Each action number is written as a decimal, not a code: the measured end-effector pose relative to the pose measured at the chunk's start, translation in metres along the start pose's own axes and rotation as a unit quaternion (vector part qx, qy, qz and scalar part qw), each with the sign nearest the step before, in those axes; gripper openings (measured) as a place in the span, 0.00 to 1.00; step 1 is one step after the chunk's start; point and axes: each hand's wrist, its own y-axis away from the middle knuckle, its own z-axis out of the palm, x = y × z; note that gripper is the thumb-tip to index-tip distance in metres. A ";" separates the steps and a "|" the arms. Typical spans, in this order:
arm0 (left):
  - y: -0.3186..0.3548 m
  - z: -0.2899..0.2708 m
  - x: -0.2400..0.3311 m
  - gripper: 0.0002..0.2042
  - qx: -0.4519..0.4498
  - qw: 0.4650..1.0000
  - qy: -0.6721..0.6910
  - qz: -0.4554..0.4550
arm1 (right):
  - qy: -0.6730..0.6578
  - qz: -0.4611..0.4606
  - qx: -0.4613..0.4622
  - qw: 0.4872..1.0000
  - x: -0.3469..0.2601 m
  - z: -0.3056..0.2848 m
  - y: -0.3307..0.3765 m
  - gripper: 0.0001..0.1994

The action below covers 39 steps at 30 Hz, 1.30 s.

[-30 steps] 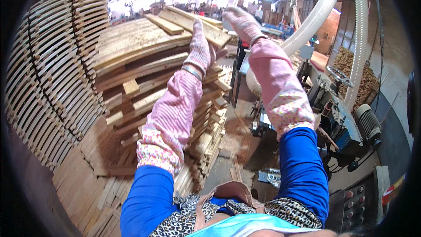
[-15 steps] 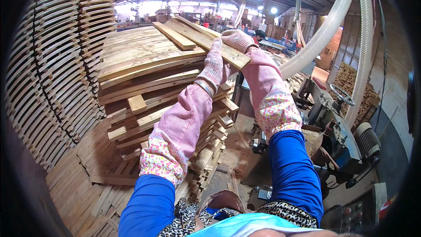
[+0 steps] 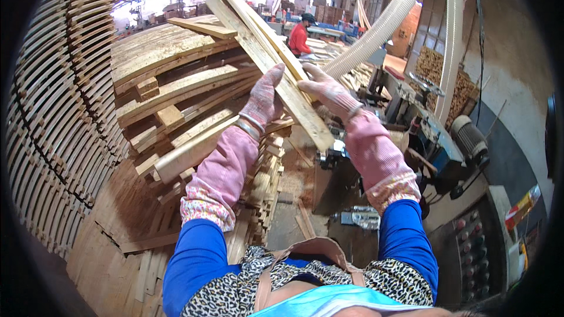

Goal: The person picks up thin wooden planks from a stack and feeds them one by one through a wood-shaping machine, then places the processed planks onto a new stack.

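Two wooden boards lie together in my gloved hands, slanting from upper left to lower right. The nearer wooden board is broad and flat; a second wooden board sits against its far side. My left hand, closed, grips the near edge with the thumb up along it. From the far side my right hand holds the boards, fingers partly hidden behind them. The boards' upper part overlaps the large wood stack in view. A short loose board lies on top of that stack, left of the held boards.
Tall stacks of curved slats stand at the left. On the right are a machine with a motor, a button panel and a ribbed hose. A person in red works farther back. Planks lie low at left.
The boards have come toward me and away from the stack top, and now slant more steeply. My right hand has shifted its grip along the boards' far side. The view has turned right.
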 end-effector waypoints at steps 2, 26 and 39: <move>0.007 -0.012 -0.006 0.18 -0.003 0.993 -0.104 0.059 | 0.031 0.002 0.060 0.998 0.019 0.019 0.005 0.39; 0.046 -0.051 0.010 0.16 -0.008 0.961 -0.268 -0.069 | 0.105 0.033 0.414 0.904 0.146 0.060 0.256 0.41; 0.109 -0.040 -0.057 0.15 0.065 0.919 -0.378 -0.096 | 0.461 0.634 0.314 0.536 0.047 0.131 0.804 0.36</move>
